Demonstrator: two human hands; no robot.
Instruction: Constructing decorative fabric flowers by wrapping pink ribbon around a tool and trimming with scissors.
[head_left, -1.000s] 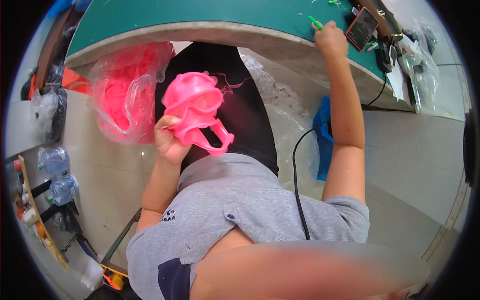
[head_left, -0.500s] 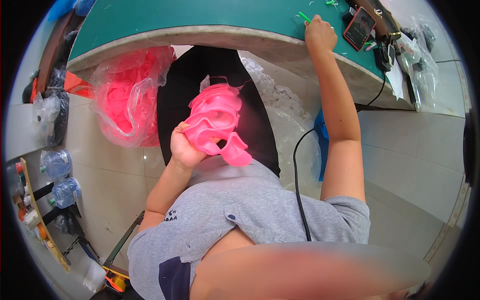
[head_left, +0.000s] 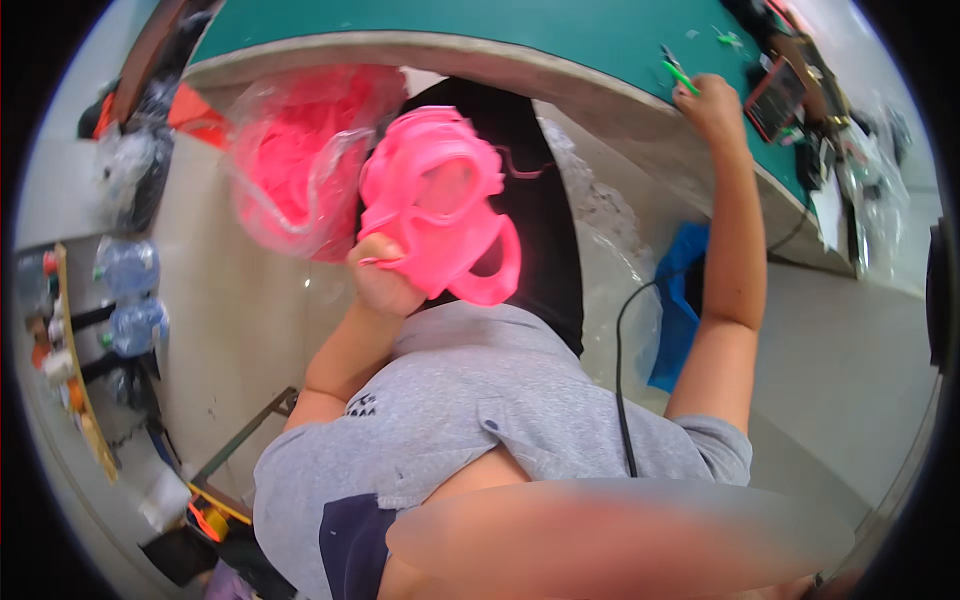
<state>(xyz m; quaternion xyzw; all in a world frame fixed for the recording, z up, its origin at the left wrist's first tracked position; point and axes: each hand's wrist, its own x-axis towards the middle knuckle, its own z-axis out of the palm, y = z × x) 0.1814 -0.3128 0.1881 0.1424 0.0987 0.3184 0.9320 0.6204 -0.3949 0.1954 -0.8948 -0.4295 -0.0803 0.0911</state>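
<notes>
"How do the hands stand?"

"The left hand [head_left: 388,282] clamps one edge of the pink moulding [head_left: 428,222], thumb on top, above the lap [head_left: 550,245]. The right hand [head_left: 714,106] is closed on a slim green tool [head_left: 677,73] by the edge of the counter [head_left: 450,18]."

"Any risk?"

"The moulding looks floppy; gripped at one edge, it might sag or twist free."
</notes>
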